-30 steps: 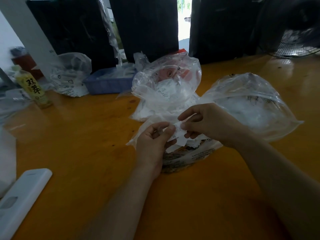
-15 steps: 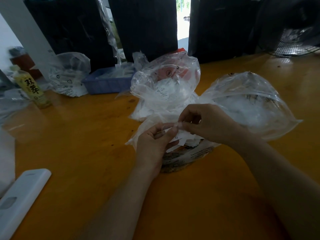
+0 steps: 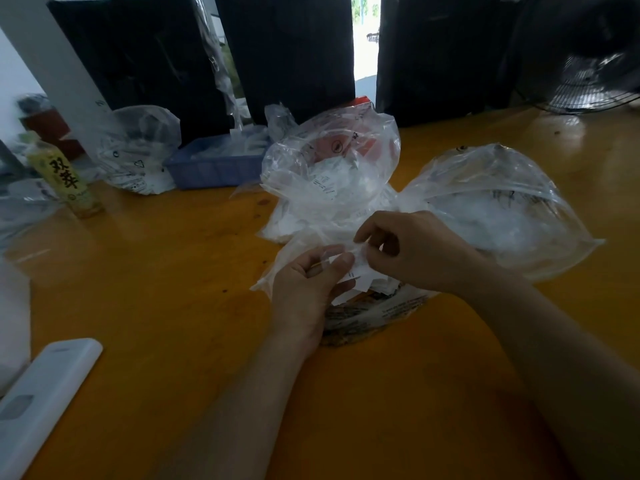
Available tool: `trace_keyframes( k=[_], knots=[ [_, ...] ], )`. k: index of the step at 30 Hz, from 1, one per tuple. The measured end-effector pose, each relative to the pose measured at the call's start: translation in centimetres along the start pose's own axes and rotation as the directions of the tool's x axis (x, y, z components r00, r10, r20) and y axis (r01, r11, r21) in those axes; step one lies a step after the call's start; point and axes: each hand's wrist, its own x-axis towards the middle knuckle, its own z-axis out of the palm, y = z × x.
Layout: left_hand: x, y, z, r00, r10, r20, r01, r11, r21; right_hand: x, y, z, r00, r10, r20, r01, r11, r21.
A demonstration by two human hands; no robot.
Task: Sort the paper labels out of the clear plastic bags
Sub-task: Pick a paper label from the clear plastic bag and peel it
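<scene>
Between the fingertips: a small white paper label (image 3: 355, 268), pinched from both sides above the heap it came from.
Left hand (image 3: 308, 289): thumb and fingers (image 3: 343, 261) curled on the label's near edge, with a fold of thin clear film caught under them.
Right hand (image 3: 415, 251): fingers bent down onto the label's upper edge, grasping it against the thumb; the exact contact is hidden by the knuckles.
Step in hand: I judge this to be parting one label from its small clear bag, the paper already partly out.
Next move: probably a gentle pull apart, film one way and paper the other, then each dropped onto its own heap; too sharp a tug could tear the paper.
Label pile (image 3: 367, 289): more white slips, flat and limp, lying just under the hands on a printed plastic sheet (image 3: 374, 313).
Centre bag (image 3: 329, 171): large, crinkled, glossy clear plastic, puffed up and holding white slips and something red.
Right bag (image 3: 502, 209): similar, domed, stuffed with pale filmy material, touching the right wrist.
Counter (image 3: 173, 289): smooth, orange, polished wood with soft reflections.
Farther off: a blue basket (image 3: 214, 168), another clear bag (image 3: 138, 154), a yellow-labelled bottle (image 3: 65, 178), a white remote (image 3: 41, 393), a fan (image 3: 588, 81).
</scene>
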Motion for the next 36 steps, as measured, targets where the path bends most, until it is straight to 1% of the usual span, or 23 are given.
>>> trace_keyframes(
  k=[2,4,7,11,18,20,21,22,23,24,26,27,28,33,36],
  knots=[
    [0.0,0.0,-0.1,0.999,0.002,0.034,-0.003,1.0,0.024,-0.1,0.2,-0.2,0.997,-0.014,0.074,0.014,1.0,0.011],
    [-0.1,0.1,-0.1,0.998,-0.002,0.071,0.0,1.0,0.031,-0.1,0.2,-0.4,0.995,-0.031,0.093,0.032,0.999,-0.013],
    [0.1,0.0,-0.2,0.996,-0.035,0.076,0.032,0.999,0.04,0.0,0.1,-0.6,0.996,-0.063,0.06,0.066,0.997,-0.05],
    [0.2,-0.2,-0.3,0.997,-0.053,0.059,0.052,0.998,0.017,0.1,-0.2,-0.8,0.995,-0.081,0.056,0.088,0.988,-0.129],
    [0.2,-0.1,-0.3,0.997,-0.069,0.042,0.07,0.997,-0.035,0.1,0.1,-1.1,0.999,-0.032,0.038,0.038,0.984,-0.172],
    [0.3,-0.1,-0.4,0.997,-0.077,0.018,0.078,0.995,-0.063,0.1,0.2,-1.1,0.999,0.012,-0.032,-0.017,0.988,-0.155],
    [0.3,-0.1,-0.4,0.997,-0.082,0.007,0.083,0.993,-0.081,0.1,0.1,-1.2,0.994,0.056,-0.09,-0.067,0.991,-0.115],
    [0.4,-0.1,-0.4,0.996,-0.086,-0.003,0.085,0.992,-0.096,0.2,0.0,-1.3,0.985,0.114,-0.13,-0.119,0.992,-0.038],
    [0.4,-0.1,-0.4,0.996,-0.084,-0.009,0.083,0.991,-0.105,0.2,-0.2,-1.4,0.976,0.174,-0.128,-0.167,0.984,0.062],
    [0.4,-0.1,-0.4,0.997,-0.077,-0.011,0.076,0.992,-0.105,0.1,-0.5,-1.5,0.972,0.22,-0.078,-0.206,0.966,0.153],
    [0.4,-0.1,-0.4,0.998,-0.059,-0.004,0.059,0.995,-0.083,-0.1,-1.0,-1.6,0.962,0.258,0.087,-0.272,0.922,0.274],
    [0.5,-0.2,-0.4,0.999,-0.05,0.002,0.05,0.996,-0.072,-0.2,-1.1,-1.5,0.954,0.259,0.152,-0.294,0.905,0.306],
    [0.5,-0.2,-0.4,0.999,-0.045,0.005,0.045,0.997,-0.07,-0.3,-1.2,-1.4,0.949,0.256,0.183,-0.304,0.895,0.326],
    [0.6,-0.4,-0.2,0.998,-0.059,-0.001,0.059,0.992,-0.11,-0.2,-0.7,-1.4,0.953,0.281,0.112,-0.301,0.849,0.433],
    [0.5,-0.4,-0.3,0.999,-0.05,-0.011,0.049,0.996,-0.08,-0.1,-0.6,-1.4,0.952,0.28,0.127,-0.305,0.818,0.488]
  ],
)
